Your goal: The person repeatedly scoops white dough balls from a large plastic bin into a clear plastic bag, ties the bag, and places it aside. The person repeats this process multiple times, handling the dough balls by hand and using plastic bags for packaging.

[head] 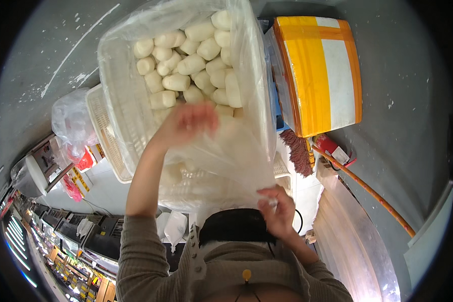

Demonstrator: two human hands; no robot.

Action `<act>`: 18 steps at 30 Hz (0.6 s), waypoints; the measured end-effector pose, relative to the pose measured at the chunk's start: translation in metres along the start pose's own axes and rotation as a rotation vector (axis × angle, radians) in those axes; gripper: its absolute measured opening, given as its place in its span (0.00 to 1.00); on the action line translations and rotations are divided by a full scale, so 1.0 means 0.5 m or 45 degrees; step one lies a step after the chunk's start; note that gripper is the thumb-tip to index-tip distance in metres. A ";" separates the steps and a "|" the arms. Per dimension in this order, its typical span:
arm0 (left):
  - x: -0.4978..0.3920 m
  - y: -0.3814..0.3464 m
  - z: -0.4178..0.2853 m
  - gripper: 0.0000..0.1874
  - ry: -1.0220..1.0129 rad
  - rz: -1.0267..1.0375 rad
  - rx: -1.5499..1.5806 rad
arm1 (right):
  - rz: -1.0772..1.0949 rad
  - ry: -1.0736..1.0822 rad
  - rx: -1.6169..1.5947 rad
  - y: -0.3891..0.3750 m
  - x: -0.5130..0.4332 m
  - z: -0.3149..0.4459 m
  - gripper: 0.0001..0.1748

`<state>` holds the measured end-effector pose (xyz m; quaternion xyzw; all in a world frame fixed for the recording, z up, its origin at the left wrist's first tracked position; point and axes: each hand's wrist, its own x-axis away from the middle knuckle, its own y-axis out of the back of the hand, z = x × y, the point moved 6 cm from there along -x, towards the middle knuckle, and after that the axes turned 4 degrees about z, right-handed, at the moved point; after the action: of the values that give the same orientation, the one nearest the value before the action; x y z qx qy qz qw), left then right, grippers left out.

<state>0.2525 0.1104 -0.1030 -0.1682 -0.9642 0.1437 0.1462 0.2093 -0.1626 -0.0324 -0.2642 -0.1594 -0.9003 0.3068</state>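
Observation:
A white plastic crate lined with clear plastic film stands before me. Smooth, cream-white, rounded food pieces are heaped in it, mostly on the far side. My left hand, blurred, hovers over the heap with its fingers curled; whether it grips anything cannot be made out. At the crate's near right corner, my right hand pinches the film's edge between thumb and fingers. The film stretches from there across the near part of the crate and veils the pieces beneath.
A foam box wrapped in yellow tape stands right of the crate. Below it are a mop head, a red fire extinguisher and an orange pole. Another crate and a clear plastic bag are on the left.

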 end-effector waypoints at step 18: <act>-0.103 0.023 0.305 0.34 0.240 -1.180 -0.886 | 0.187 0.043 -0.280 -0.072 0.018 -0.021 0.18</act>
<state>0.2516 0.0670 -0.2584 0.2207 -0.9105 -0.2757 0.2149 0.1765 -0.1438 -0.0402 -0.2920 -0.0346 -0.8919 0.3436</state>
